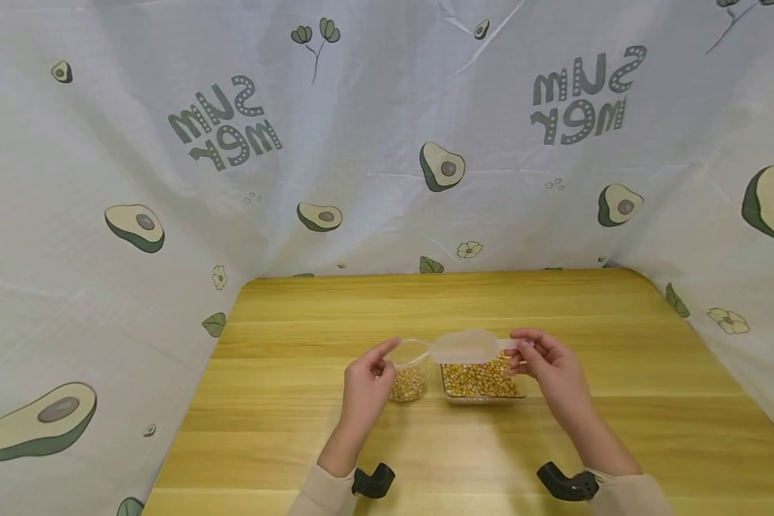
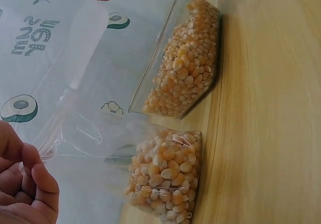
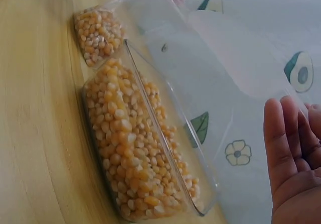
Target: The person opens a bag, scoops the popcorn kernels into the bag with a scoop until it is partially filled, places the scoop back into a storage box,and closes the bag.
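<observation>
My left hand (image 1: 369, 380) pinches the rim of a clear plastic bag (image 2: 80, 143) that stands on the table with corn kernels (image 2: 163, 179) in its bottom. A translucent white scoop (image 1: 467, 347) is held by its handle in my right hand (image 1: 555, 369). The scoop lies level above the kernels, its tip at the bag's mouth. No kernels show in it. Below it, a clear rectangular container (image 3: 155, 121) holds many yellow kernels (image 3: 125, 148), just right of the bag. In the right wrist view the scoop's handle is partly hidden by the fingers.
The wooden table (image 1: 284, 401) extends around the bag and container. A white curtain (image 1: 374, 143) with avocado prints hangs behind it and along both sides. A dark wrist mount (image 1: 374, 481) sits at the left sleeve, another mount (image 1: 566, 484) at the right.
</observation>
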`<state>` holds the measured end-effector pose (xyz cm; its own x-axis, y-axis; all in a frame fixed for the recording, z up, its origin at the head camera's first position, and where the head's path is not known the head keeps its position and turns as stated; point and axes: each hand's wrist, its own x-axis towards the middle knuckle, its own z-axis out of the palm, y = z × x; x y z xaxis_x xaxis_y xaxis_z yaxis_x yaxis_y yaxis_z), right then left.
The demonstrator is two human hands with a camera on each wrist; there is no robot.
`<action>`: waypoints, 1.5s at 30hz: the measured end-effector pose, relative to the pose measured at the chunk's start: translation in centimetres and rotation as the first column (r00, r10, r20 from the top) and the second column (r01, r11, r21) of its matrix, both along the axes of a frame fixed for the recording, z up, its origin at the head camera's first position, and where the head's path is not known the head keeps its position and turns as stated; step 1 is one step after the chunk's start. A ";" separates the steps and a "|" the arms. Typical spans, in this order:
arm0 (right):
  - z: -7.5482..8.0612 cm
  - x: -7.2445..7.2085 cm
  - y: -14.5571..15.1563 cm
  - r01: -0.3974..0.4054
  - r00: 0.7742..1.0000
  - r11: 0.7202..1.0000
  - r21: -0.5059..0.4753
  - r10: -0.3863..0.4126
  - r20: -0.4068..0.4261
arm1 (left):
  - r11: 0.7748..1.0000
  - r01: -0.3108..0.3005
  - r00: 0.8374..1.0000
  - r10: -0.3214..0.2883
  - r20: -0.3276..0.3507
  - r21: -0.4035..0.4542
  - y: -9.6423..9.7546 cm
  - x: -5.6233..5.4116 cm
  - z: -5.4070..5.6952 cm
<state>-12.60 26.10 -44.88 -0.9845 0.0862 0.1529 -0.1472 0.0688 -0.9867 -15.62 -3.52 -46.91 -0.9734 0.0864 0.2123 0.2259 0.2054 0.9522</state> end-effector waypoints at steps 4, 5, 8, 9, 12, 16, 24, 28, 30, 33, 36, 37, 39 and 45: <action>-0.3 0.3 1.0 0.019 1.000 1.000 -0.016 -0.020 -0.017 | 1.000 -0.006 1.000 0.006 0.005 -0.003 0.0 0.0 -0.1; -0.4 0.4 1.3 0.026 0.999 0.999 -0.018 -0.027 -0.018 | 1.000 -0.007 1.000 0.007 0.007 -0.002 0.0 0.0 -0.1; -0.6 0.7 1.8 0.042 0.999 0.999 -0.028 -0.043 -0.018 | 1.000 -0.012 1.000 0.012 0.015 -0.001 0.0 0.1 0.0; -0.7 0.7 2.0 0.047 0.999 0.998 -0.031 -0.048 -0.016 | 1.000 -0.011 1.000 0.011 0.017 0.002 0.1 0.1 0.0; -0.9 1.0 2.4 0.063 0.998 0.998 -0.030 -0.063 -0.010 | 1.000 -0.008 0.999 0.008 0.032 0.015 0.1 0.2 0.1; -1.3 1.3 2.8 0.079 0.997 0.997 -0.025 -0.079 0.001 | 1.000 -0.010 0.999 0.009 0.043 0.027 0.1 0.3 0.1; -1.8 1.7 3.6 0.117 0.993 0.993 0.005 -0.117 0.010 | 1.000 0.001 0.999 -0.002 0.032 0.010 0.1 0.2 0.0; -1.8 1.7 3.8 0.153 0.988 0.985 0.082 -0.153 -0.006 | 1.000 0.001 0.999 -0.002 0.043 0.013 0.0 0.1 -0.2; -1.9 1.7 4.0 0.174 0.985 0.975 0.138 -0.173 -0.019 | 1.000 -0.001 0.999 0.000 0.048 0.015 0.0 0.1 -0.2; -2.0 1.7 4.2 0.206 0.978 0.953 0.221 -0.202 -0.043 | 1.000 -0.002 0.999 0.001 0.054 0.022 0.0 0.1 -0.3; -1.9 1.8 4.3 0.230 0.973 0.927 0.297 -0.218 -0.072 | 1.000 0.000 0.998 -0.002 0.058 0.030 0.0 0.1 -0.3; -1.9 1.8 4.3 0.236 0.972 0.920 0.313 -0.221 -0.083 | 1.000 0.000 0.998 -0.002 0.057 0.032 0.0 0.2 -0.2; -1.8 1.9 4.2 0.247 0.969 0.906 0.345 -0.223 -0.109 | 0.999 0.001 0.999 -0.003 0.053 0.033 0.0 0.2 -0.2; -1.3 1.9 3.9 0.292 0.953 0.837 0.463 -0.215 -0.212 | 1.000 -0.007 1.000 0.006 0.027 0.024 0.0 0.1 -0.3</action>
